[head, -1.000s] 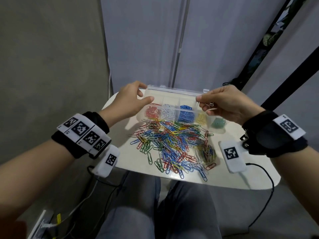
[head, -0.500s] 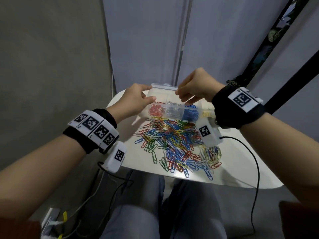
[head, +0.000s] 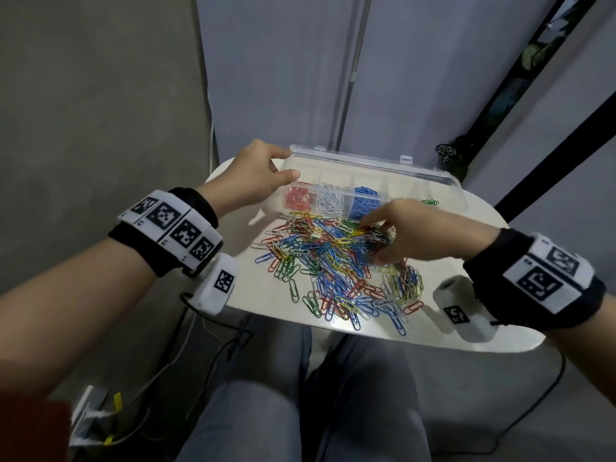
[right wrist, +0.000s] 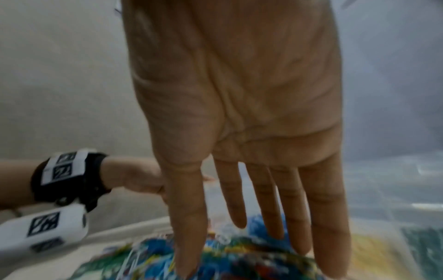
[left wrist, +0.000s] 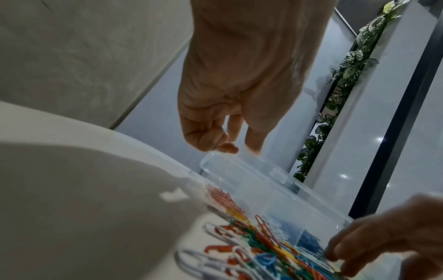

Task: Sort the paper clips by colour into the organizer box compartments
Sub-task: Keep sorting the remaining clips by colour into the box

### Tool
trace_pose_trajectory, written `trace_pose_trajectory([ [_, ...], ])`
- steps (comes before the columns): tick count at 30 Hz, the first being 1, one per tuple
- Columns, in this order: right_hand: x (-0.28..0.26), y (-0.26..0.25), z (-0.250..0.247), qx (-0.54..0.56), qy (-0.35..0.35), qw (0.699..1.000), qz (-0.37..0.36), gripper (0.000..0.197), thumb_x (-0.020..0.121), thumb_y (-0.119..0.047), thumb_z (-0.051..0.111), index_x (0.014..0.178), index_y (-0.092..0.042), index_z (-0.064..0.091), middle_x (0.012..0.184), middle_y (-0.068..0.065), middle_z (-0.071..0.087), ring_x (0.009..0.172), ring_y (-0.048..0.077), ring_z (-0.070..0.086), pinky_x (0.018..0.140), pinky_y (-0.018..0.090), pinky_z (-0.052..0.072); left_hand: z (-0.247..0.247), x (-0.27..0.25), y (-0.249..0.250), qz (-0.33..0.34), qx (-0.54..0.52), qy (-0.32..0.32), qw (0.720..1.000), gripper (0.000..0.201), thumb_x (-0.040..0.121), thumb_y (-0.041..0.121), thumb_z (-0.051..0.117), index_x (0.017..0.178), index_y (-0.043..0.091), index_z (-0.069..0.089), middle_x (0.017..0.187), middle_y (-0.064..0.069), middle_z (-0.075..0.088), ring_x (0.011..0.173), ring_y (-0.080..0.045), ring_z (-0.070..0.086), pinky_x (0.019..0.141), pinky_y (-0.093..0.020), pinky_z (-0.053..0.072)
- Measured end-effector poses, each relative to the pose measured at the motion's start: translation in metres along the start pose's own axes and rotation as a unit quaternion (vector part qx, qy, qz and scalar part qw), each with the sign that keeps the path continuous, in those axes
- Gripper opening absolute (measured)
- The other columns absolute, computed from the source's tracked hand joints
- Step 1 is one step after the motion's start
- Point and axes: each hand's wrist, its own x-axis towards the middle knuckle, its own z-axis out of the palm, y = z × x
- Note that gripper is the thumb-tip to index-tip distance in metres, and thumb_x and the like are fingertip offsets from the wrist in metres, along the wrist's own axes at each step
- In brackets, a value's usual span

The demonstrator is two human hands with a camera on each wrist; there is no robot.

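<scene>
Organizer box [head: 413, 168]: clear, lid open, at far edge of the white counter [head: 466, 331].
Compartments: red, white, blue clips sorted, left to right.
Loose paper clips [head: 333, 271]: mixed-colour pile on counter, just in front of the box.
Left hand [head: 248, 181]: fingers curled, gripping the box's left end at the lid corner.
Right hand [head: 416, 235]: fingers straight and spread, tips touching the pile; holding nothing visible.
</scene>
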Motion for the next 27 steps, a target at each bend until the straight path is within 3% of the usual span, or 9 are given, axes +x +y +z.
trace_pose_trajectory([
  [3,0.000,-0.005,0.010,-0.017,-0.011,0.999,-0.028,0.076,0.068,-0.033,0.086,0.135,-0.019,0.052,0.125,-0.001,0.059,0.108,0.020,0.056,0.091,0.030,0.045,0.000,0.000,0.000,-0.005,-0.009,-0.004,1.000,0.054,0.088,0.032,0.069,0.135,0.010,0.055,0.066,0.004,0.051,0.058,-0.008,0.045,0.063,-0.027,0.034],
  [5,0.002,-0.009,0.015,-0.025,0.003,0.999,-0.036,0.075,0.067,-0.029,0.086,0.133,-0.017,0.052,0.121,0.002,0.059,0.101,0.018,0.053,0.085,0.027,0.042,-0.001,0.000,0.001,-0.009,-0.013,-0.005,1.000,0.053,0.088,0.032,0.069,0.134,0.010,0.055,0.066,0.003,0.051,0.058,-0.009,0.046,0.065,-0.027,0.035],
  [12,0.015,-0.002,0.018,0.090,0.091,0.992,0.014,0.026,0.071,-0.005,0.082,0.096,-0.006,0.074,0.079,0.005,0.068,0.065,0.019,0.062,0.058,0.023,0.050,-0.003,-0.003,0.003,-0.010,-0.006,-0.006,1.000,0.051,0.088,0.033,0.069,0.133,0.013,0.056,0.066,0.003,0.052,0.059,-0.010,0.047,0.068,-0.027,0.035],
  [14,0.014,0.003,0.015,0.217,0.101,0.970,0.049,0.021,0.071,0.003,0.080,0.091,-0.001,0.073,0.071,0.009,0.068,0.053,0.019,0.064,0.053,0.028,0.057,-0.005,-0.004,0.005,-0.009,0.011,-0.008,1.000,0.051,0.088,0.036,0.069,0.133,0.016,0.057,0.071,0.002,0.054,0.065,-0.015,0.050,0.070,-0.027,0.036],
  [16,0.012,0.006,0.014,0.343,0.099,0.930,0.085,0.020,0.073,0.008,0.077,0.091,0.006,0.071,0.069,0.013,0.067,0.047,0.017,0.063,0.046,0.024,0.055,-0.008,-0.006,0.007,0.000,0.038,-0.009,0.999,0.052,0.088,0.038,0.068,0.134,0.017,0.057,0.087,-0.003,0.061,0.077,-0.019,0.054,0.073,-0.027,0.038],
  [18,0.010,0.008,0.013,0.453,0.095,0.880,0.108,0.022,0.074,0.013,0.073,0.096,0.012,0.067,0.067,0.016,0.067,0.050,0.018,0.065,0.050,0.026,0.057,-0.011,-0.007,0.010,0.014,0.078,0.007,0.997,0.050,0.088,0.040,0.067,0.132,0.017,0.058,0.104,-0.005,0.061,0.089,-0.020,0.054,0.077,-0.028,0.038],
  [20,0.008,0.010,0.012,0.528,0.085,0.837,0.118,0.023,0.076,0.014,0.070,0.098,0.015,0.065,0.069,0.019,0.068,0.057,0.022,0.069,0.053,0.028,0.058,-0.012,-0.008,0.013,0.047,0.102,0.052,0.992,0.047,0.087,0.039,0.068,0.127,0.017,0.061,0.108,-0.006,0.058,0.100,-0.020,0.052,0.082,-0.028,0.037],
  [23,0.007,0.012,0.013,0.581,0.063,0.802,0.123,0.024,0.076,0.012,0.070,0.099,0.016,0.062,0.072,0.020,0.069,0.065,0.026,0.071,0.050,0.026,0.056,-0.011,-0.016,0.024,0.114,0.073,0.090,0.987,0.036,0.085,0.036,0.070,0.117,0.018,0.066,0.097,0.001,0.056,0.088,-0.009,0.049,0.080,-0.026,0.037],
  [27,0.007,0.010,0.018,0.605,0.039,0.787,0.119,0.015,0.079,0.011,0.067,0.092,0.007,0.061,0.074,0.019,0.070,0.068,0.030,0.073,0.048,0.027,0.056,-0.002,-0.033,0.042,0.156,0.018,0.023,0.987,0.021,0.084,0.030,0.073,0.101,0.019,0.072,0.082,0.009,0.061,0.060,0.004,0.045,0.062,-0.021,0.035],
])
